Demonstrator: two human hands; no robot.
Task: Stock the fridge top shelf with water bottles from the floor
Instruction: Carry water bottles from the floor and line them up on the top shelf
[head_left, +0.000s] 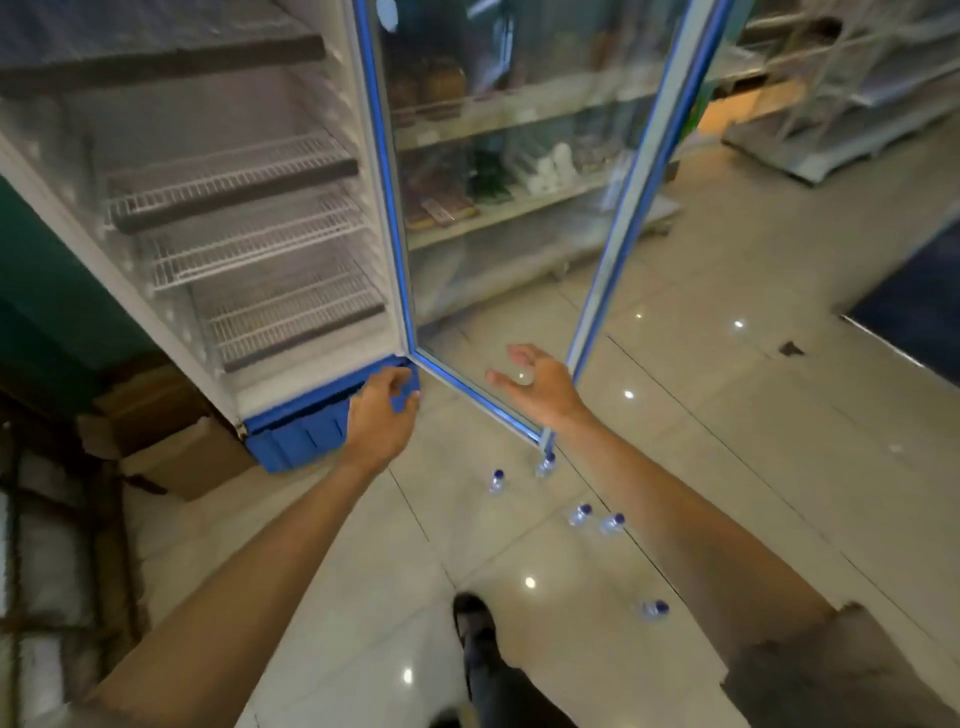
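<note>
water bottles (597, 514) on floor (727, 441), fridge door (498, 208) ajar

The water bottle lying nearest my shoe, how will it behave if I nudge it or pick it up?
The water bottle looks to be lying on its side on the glossy tiled floor, so a nudge would probably roll it. It appears small and clear, likely light. The smooth plastic may feel slippery, so pinch near the blue cap.

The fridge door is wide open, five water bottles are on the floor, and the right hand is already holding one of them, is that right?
Not quite. In the head view the right hand is open and holds nothing. The fridge door is open, and all five water bottles are on the floor.
</note>
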